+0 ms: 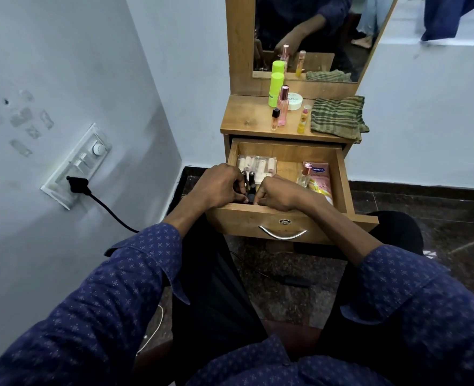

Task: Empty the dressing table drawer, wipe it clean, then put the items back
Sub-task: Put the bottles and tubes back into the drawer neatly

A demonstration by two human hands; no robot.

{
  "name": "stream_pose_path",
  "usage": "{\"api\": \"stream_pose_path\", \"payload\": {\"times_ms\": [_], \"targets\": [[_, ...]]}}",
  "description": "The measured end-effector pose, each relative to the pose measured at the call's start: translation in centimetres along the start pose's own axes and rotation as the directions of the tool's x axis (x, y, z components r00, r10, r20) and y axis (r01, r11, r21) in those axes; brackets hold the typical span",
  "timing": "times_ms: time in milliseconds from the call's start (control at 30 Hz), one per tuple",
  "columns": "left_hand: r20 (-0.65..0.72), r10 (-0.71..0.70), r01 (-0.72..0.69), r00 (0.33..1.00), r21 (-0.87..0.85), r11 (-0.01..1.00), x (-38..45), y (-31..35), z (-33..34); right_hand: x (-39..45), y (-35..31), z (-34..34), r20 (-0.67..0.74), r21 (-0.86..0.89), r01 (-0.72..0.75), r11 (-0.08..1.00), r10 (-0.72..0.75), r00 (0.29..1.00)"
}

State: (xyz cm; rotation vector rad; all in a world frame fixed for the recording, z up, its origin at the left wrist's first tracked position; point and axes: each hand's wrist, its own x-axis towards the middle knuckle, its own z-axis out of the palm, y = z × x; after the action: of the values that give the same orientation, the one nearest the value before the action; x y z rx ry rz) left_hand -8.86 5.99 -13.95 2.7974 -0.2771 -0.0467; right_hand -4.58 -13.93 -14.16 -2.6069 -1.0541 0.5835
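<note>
At the centre of the frame the drawer (pixel 286 154) stands pulled open, and both hands reach into its front left corner: the left hand (pixel 219 188) and right hand (pixel 279 193) curl their fingers around a cluster of small dark bottles (pixel 250 188). A pink tube (pixel 318 176) lies at the drawer's right. Above, on the worktop (pixel 244 118), stand more bottles beside a folded striped cloth (pixel 337 117).

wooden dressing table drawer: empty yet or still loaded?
Still loaded. The wooden drawer holds a clear packet of pale tubes and a pink Vaseline pouch.
</note>
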Motion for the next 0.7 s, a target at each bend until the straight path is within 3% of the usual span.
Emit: {"api": "stream_pose_path", "payload": {"times_ms": [367, 700], "targets": [[0.002, 0.003, -0.003, 1.0, 0.009, 1.0, 0.1, 0.1, 0.1, 0.1, 0.7, 0.6, -0.011, 0.073, -0.031, 0.997, 0.031, 0.999], [-0.013, 0.022, -0.022, 1.0, -0.013, 1.0, 0.4, 0.5, 0.3, -1.3, 0.9, -1.0, -0.114, 0.128, -0.03, 0.991, 0.045, 0.992]]}}
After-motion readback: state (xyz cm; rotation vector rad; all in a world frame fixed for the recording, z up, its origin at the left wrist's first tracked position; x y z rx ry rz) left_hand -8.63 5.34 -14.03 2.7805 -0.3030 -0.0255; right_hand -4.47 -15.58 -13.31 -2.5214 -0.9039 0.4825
